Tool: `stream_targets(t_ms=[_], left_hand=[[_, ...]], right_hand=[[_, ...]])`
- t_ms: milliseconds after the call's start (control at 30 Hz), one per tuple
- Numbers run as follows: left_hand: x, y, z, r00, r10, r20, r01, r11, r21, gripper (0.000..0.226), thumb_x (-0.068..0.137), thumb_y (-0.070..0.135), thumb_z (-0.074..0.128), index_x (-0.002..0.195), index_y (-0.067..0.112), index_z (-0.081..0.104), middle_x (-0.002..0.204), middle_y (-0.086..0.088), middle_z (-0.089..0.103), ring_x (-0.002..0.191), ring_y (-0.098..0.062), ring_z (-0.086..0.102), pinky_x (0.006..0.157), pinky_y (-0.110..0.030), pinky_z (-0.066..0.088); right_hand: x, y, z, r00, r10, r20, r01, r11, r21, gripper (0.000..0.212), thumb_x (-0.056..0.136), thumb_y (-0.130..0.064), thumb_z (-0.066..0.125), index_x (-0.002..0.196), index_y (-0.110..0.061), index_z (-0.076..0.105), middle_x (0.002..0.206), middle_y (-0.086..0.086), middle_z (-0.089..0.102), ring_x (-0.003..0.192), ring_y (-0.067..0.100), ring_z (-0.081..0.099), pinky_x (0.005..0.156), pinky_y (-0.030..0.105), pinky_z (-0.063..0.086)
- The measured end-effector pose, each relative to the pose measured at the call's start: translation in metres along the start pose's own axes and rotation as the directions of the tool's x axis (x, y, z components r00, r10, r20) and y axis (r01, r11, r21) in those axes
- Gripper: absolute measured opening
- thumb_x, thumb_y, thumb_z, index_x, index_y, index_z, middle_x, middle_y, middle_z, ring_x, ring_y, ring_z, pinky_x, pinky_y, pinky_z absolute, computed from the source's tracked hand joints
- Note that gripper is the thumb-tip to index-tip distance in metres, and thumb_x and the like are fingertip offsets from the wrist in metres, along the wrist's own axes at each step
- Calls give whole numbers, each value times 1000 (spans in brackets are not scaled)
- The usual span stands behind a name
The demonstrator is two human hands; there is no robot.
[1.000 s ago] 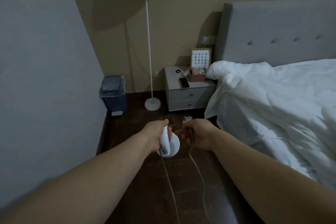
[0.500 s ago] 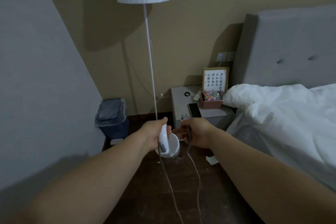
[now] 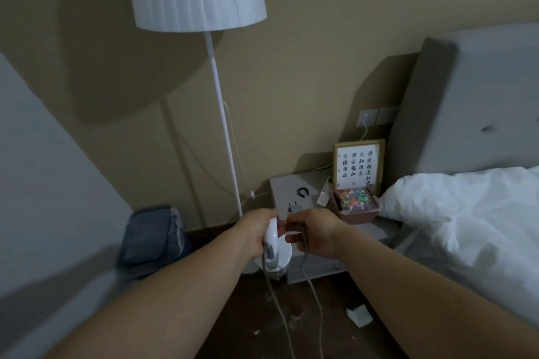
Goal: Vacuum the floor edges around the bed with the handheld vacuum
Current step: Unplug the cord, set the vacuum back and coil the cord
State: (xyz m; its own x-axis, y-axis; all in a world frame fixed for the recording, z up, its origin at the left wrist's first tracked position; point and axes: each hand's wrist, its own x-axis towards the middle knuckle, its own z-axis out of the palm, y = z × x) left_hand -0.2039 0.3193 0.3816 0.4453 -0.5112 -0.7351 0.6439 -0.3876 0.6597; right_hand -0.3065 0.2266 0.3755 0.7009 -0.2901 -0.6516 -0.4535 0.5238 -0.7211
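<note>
The person's left hand (image 3: 256,237) is wrapped around the white plastic handle of the small white handheld vacuum (image 3: 272,253), which hangs in mid-air just in front of the grey bedside table (image 3: 287,192), its round body pointing down. The right hand (image 3: 316,234) has its fingers curled round the grey power cord (image 3: 304,245) close to the grey two-pin plug (image 3: 295,208), which sticks up just above the knuckles. From both hands the cord drops in a long loop towards the dark wooden floor (image 3: 239,323).

The likely next step is plugging in at the white wall socket panel (image 3: 376,116) above the table, and several things could go amiss. One outlet already carries a cable, so the reach may have to go past the wooden-framed calligraphy picture (image 3: 358,164) and the small pink box of coloured trinkets (image 3: 354,207); a sleeve-less forearm brushing either could tip it. The slack cord trails near the thin white pole of the floor lamp (image 3: 224,131) and could snag it or its own thin lead, rocking the lamp. The loop could also catch under a foot. A crumpled scrap of white paper (image 3: 360,315) on the floor looks large enough to block the nozzle, while the pale crumbs around it should lift easily
</note>
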Motion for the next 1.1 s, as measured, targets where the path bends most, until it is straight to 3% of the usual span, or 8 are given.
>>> stream_targets(t_ms=[200, 333, 433, 567, 700, 800, 933, 1100], left_hand=[[87, 71, 11, 999, -34, 18, 33, 997, 63, 19, 97, 16, 47, 84, 6, 58, 76, -10, 60, 65, -19, 56, 57, -28, 45], [144, 110, 28, 1000, -25, 2, 25, 998, 55, 23, 99, 16, 46, 83, 4, 59, 80, -13, 63, 70, -24, 59, 65, -34, 49], [188, 145, 48, 999, 22, -37, -20, 998, 58, 25, 99, 20, 49, 82, 4, 59, 78, -13, 64, 72, -25, 59, 77, -39, 51], [220, 187, 65, 994, 65, -94, -60, 997, 51, 35, 99, 25, 50, 74, 2, 58, 73, -12, 62, 67, -23, 57, 60, -35, 54], [253, 219, 73, 989, 70, -128, -75, 997, -31, 36, 101, 26, 46, 77, 1, 56, 77, -12, 58, 67, -25, 56, 77, -48, 51], [273, 238, 70, 989, 58, -133, -70, 994, -89, 32, 101, 21, 41, 80, 1, 56, 82, -11, 57, 71, -23, 54, 80, -38, 46], [302, 262, 63, 989, 45, -142, -62, 991, -121, 23, 99, 16, 41, 91, 0, 55, 84, -10, 55, 73, -22, 54, 75, -37, 47], [326, 282, 63, 990, 81, -112, -94, 988, -119, 29, 101, 19, 44, 79, 2, 54, 79, -10, 54, 69, -21, 52, 67, -32, 45]], right_hand=[[80, -60, -19, 999, -4, -48, 8, 997, 79, 20, 99, -15, 42, 99, -6, 59, 81, 5, 66, 64, 15, 54, 56, 24, 32], [132, -97, -40, 1000, -10, -24, 13, 988, 151, 21, 98, -11, 40, 86, -7, 57, 78, 6, 60, 62, 16, 53, 54, 23, 33], [174, -125, -62, 1000, -14, 12, 12, 981, 191, 23, 100, -10, 38, 93, -6, 59, 84, 7, 59, 65, 15, 54, 47, 19, 39], [217, -159, -79, 998, -39, 53, 27, 977, 213, 23, 99, -12, 39, 105, -7, 60, 95, 8, 62, 69, 17, 56, 49, 20, 37], [249, -195, -87, 996, -44, 75, 23, 964, 263, 24, 100, -7, 38, 113, -3, 57, 90, 8, 61, 65, 16, 56, 39, 16, 41], [270, -212, -87, 996, -48, 76, 27, 964, 264, 22, 99, -7, 38, 108, -6, 58, 88, 8, 61, 62, 16, 55, 37, 16, 40], [294, -231, -86, 999, -39, 32, 30, 967, 253, 18, 97, -8, 42, 94, -10, 59, 89, 7, 62, 60, 17, 54, 39, 17, 38], [314, -251, -86, 998, -58, 4, 54, 947, 316, 18, 98, -5, 41, 90, -6, 58, 88, 10, 61, 63, 20, 56, 41, 18, 43]])
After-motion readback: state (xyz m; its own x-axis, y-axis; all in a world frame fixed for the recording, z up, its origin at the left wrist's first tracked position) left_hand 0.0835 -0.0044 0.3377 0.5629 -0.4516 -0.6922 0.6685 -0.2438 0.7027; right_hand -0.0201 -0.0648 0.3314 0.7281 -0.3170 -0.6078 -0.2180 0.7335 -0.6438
